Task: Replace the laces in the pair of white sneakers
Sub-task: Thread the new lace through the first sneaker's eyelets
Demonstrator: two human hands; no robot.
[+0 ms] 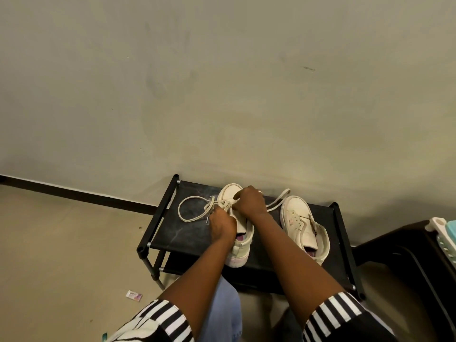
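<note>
we face a broad grey-green plaster wall, scuffed in places, with a dark skirting strip where it meets the beige floor. against the wall stands a low black metal-framed shoe rack with a dark fabric top shelf and a second shelf below. at the far right sits a dark plastic stool. our forearms reach forward out of black-and-white striped sleeves.

two white low-top canvas sneakers rest on the top shelf, toes toward the wall and a little apart. the right-hand sneaker lies bare of lacing, its eyelets open. the left-hand sneaker sits near the middle of the shelf, under both hands.

our left hand has its fingers curled round the cream woven shoelace at the eyelets; our right hand is bent over the forefoot, pinching the same shoelace. one part loops out over the shelf to the left, the other end trails right toward the second sneaker.

a small pink-and-white wrapper lies on the floor.
</note>
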